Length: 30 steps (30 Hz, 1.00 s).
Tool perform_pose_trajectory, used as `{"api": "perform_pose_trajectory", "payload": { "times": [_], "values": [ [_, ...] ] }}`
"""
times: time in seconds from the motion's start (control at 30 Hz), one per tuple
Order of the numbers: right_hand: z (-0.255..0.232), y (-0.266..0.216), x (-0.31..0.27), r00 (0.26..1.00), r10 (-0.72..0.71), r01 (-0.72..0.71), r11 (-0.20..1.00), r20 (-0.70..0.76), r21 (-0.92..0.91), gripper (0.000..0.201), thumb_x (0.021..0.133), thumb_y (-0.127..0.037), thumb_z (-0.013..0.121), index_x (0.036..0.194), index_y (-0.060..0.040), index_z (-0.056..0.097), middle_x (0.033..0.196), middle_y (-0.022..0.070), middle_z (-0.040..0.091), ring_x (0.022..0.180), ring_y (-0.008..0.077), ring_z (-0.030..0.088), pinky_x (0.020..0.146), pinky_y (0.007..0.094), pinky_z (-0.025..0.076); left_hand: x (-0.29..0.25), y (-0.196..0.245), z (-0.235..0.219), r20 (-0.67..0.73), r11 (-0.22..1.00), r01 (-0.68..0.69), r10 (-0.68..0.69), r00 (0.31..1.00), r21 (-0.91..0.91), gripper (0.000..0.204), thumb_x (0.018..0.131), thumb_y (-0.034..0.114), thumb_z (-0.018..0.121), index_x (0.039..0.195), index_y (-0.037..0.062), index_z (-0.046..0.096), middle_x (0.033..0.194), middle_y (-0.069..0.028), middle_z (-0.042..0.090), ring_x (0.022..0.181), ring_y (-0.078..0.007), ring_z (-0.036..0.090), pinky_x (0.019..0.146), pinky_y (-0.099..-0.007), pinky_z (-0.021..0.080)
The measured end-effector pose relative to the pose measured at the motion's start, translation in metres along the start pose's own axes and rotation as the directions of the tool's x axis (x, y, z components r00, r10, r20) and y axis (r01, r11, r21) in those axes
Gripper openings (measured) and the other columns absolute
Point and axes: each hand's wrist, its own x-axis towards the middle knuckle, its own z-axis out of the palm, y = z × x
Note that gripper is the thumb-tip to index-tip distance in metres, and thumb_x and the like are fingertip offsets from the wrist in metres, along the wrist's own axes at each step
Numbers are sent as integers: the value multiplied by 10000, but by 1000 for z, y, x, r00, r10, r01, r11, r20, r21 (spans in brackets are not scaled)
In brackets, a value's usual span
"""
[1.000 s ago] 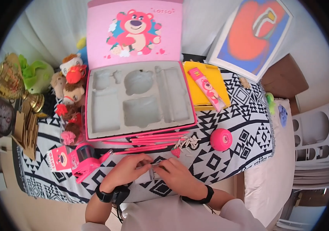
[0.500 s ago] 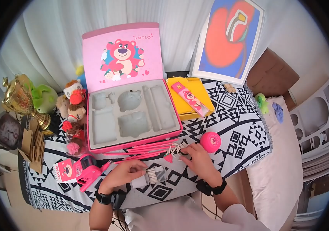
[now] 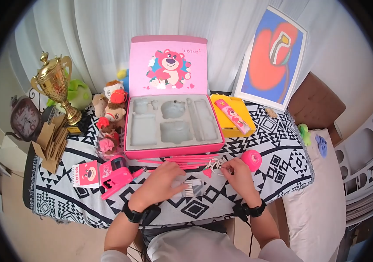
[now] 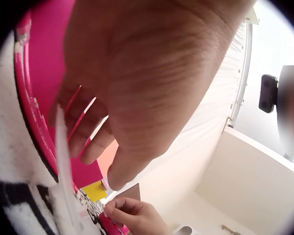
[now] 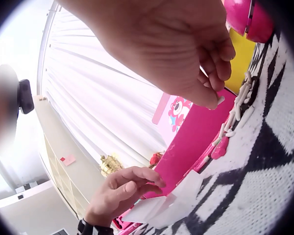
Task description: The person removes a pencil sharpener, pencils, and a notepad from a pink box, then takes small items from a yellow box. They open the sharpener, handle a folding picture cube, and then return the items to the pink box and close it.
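Note:
A clear case with a row of short white sticks lies near the table's front. My left hand is at its left side, fingers apart and loosely bent; whether they touch the case I cannot tell. Over at the loose white pieces, my right hand pinches a small white piece between thumb and fingertips, just above the cloth. Beside those pieces lies a small pink strawberry-shaped item.
Behind the hands are pink sticks and an open pink box with an empty grey insert. A round pink object sits right of the pieces. Leftward lie a pink device and a bear card.
My right hand has moved from the clear case to the loose white pieces and now pinches one. My left hand stays by the case. The head view has shifted.

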Motion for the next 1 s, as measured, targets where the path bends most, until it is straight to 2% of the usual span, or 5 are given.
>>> {"api": "perform_pose_trajectory", "payload": {
  "times": [0.03, 0.17, 0.5, 0.6, 1.0],
  "values": [
    [-2, -2, -1, 1000, -2, 2, 1000, -5, 23, 71, 775, -35, 694, 832, -15, 658, 772, 87, 580, 645, 197, 565, 604, 298, 467, 1, 8, 1, -25, 979, -136, 142, 990, 152, 373, 731, 176, 784, 1033, 25, 625, 1008, -118, 603, 955, -283, 573, 855, -364, 466],
    [-7, -13, -5, 1000, -15, 15, 1000, -22, 11, 64, 782, -28, 690, 832, -15, 653, 773, 84, 583, 650, 194, 562, 609, 293, 465, -5, 13, 17, 196, 958, -141, 92, 976, 250, 448, 700, 220, 798, 1038, 15, 589, 1063, -128, 537, 1021, -307, 516, 899, -383, 429],
    [10, -47, 7, 849, -463, 412, 881, 254, 232, 143, 785, -31, 691, 893, -62, 603, 932, 38, 640, 896, 249, 577, 789, 338, 477, 0, 6, 17, 125, 929, -155, 119, 985, 336, 557, 670, 202, 805, 1094, -22, 520, 1030, -152, 541, 1024, -332, 530, 891, -409, 443],
    [16, -48, 12, 762, -535, 459, 844, 366, 278, 145, 789, -47, 697, 899, -73, 606, 995, 24, 665, 878, 235, 575, 783, 336, 482, 4, -1, 8, 276, 933, -61, -42, 960, 355, 581, 705, 239, 790, 1150, -7, 510, 1070, -147, 529, 1068, -335, 533, 905, -414, 450],
    [51, -53, 45, 578, -689, 640, 715, 438, 280, 152, 801, -140, 703, 911, -90, 611, 1084, -33, 653, 819, 193, 538, 724, 296, 499, -10, -17, -7, 189, 971, 147, -183, 965, 188, 543, 714, 270, 785, 1096, 27, 486, 1028, -124, 475, 845, -336, 602, 645, -434, 527]
  ]
}}
